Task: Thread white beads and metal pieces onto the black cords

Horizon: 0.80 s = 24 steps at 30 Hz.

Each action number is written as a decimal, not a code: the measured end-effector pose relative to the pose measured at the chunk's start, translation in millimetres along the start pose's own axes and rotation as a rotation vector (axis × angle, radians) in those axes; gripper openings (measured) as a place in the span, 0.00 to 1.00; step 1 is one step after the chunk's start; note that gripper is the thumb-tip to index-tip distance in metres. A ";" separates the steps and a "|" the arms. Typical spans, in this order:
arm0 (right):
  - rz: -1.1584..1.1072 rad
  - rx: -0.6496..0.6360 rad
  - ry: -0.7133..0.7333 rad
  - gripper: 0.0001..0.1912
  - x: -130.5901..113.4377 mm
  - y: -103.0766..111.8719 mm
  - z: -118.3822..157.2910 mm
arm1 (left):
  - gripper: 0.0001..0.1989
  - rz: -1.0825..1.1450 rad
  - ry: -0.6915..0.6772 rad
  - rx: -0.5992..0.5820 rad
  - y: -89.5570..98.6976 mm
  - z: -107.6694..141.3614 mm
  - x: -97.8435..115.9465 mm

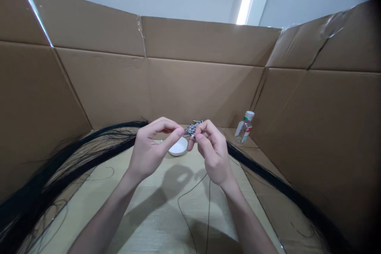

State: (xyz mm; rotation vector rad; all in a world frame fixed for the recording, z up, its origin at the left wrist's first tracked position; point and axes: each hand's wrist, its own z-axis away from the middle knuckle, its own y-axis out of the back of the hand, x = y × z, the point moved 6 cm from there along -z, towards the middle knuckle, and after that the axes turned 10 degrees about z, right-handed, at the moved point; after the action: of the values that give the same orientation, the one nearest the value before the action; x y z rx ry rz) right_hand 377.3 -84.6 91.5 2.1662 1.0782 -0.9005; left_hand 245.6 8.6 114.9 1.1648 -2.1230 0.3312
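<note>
— Your right hand (pixel 212 147) pinches a small white piece (pixel 192 136) above the worktop (pixel 166 226), near the white bowl (pixel 178 148).

— Your left hand (pixel 151 143) sits beside it, thumb and forefinger nearly meeting; whether they grip anything, I can't tell.

— I'd steady both wrists and turn the piece so your fingertips don't hide it.

— And mind the thin cord (pixel 208 210) below doesn't snag, I'd say.

Left hand (pixel 149 149) and right hand (pixel 214 152) pinching, white bowl (pixel 178 149) at far edge of worktop (pixel 160 230), bottle (pixel 244 127) beyond far right corner
</note>
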 end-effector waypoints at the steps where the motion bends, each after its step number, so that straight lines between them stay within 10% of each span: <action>1: -0.026 -0.002 -0.016 0.12 1.1 0.0 -0.7 | 0.05 0.002 0.006 0.006 0.2 -0.4 -1.4; 24: -0.220 -0.208 -0.320 0.18 17.0 -5.6 -8.8 | 0.07 0.040 0.064 0.024 3.7 -3.2 -10.7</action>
State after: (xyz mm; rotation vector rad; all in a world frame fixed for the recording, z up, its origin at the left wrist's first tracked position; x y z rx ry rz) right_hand 383.1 -67.5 83.1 1.6891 1.2009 -1.1328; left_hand 247.8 19.2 110.4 1.1119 -2.0944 0.4073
